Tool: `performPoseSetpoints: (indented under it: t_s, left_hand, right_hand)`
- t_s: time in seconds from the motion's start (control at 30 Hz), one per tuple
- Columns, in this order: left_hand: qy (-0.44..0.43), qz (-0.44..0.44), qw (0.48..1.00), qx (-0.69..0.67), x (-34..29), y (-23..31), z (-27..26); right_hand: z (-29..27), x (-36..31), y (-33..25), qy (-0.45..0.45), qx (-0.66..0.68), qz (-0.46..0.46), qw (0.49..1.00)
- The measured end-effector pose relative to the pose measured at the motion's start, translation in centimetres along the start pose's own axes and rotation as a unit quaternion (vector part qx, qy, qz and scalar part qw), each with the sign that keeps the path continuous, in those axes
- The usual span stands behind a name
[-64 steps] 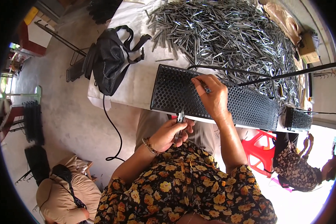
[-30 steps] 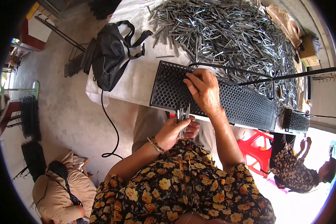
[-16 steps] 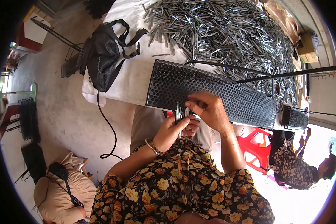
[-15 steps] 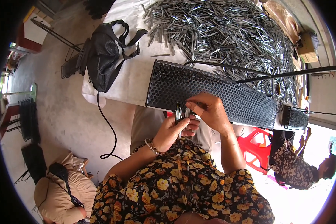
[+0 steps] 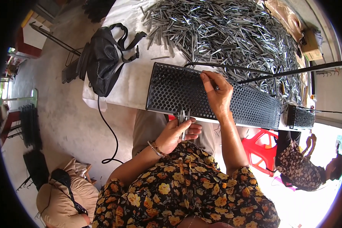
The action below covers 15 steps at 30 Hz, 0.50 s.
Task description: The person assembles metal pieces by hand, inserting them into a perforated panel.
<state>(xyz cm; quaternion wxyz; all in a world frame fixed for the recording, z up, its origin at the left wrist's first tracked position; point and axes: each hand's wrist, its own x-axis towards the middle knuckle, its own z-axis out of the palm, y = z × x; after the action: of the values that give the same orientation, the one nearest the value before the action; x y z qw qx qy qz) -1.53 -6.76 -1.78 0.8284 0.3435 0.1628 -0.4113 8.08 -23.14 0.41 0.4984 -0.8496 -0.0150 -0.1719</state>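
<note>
My left hand (image 5: 171, 136) is closed around a small bunch of thin metal strips (image 5: 183, 117), which stand up between thumb and fingers just below the near edge of a long black perforated panel (image 5: 171, 85). My right hand (image 5: 220, 95) reaches over the panel, thumb and fingers pinched together at its far long edge. What that pinch holds, if anything, is too small to make out. Behind the panel, a broad pile of similar dark and shiny strips (image 5: 224, 34) covers much of the table.
A black bag (image 5: 102, 62) with straps lies on the white-covered table (image 5: 131, 87) at left. A black metal bar (image 5: 292, 75) crosses at right. Beyond the panel's right end are a smaller black panel (image 5: 303, 117), a red stool (image 5: 260, 150) and another person (image 5: 302, 165).
My right hand has moved from beside the strips in my left hand up to the panel's far edge. My left hand keeps its hold on the bunch at nearly the same place.
</note>
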Motion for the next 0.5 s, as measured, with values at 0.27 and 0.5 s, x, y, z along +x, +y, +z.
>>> performPoseSetpoints:
  t_s: [0.27, 0.5]
  left_hand:
    - [-0.011, 0.002, 1.000, 0.018, -0.1, 0.3, -0.4]
    - [-0.036, 0.046, 0.995, 0.077, -0.3, 0.1, -0.6]
  right_hand:
    - [0.6, -0.7, 1.2, -0.020, -0.132, -0.139, 0.981]
    - [-0.9, -1.8, -1.8, -0.058, -0.053, -0.016, 0.997]
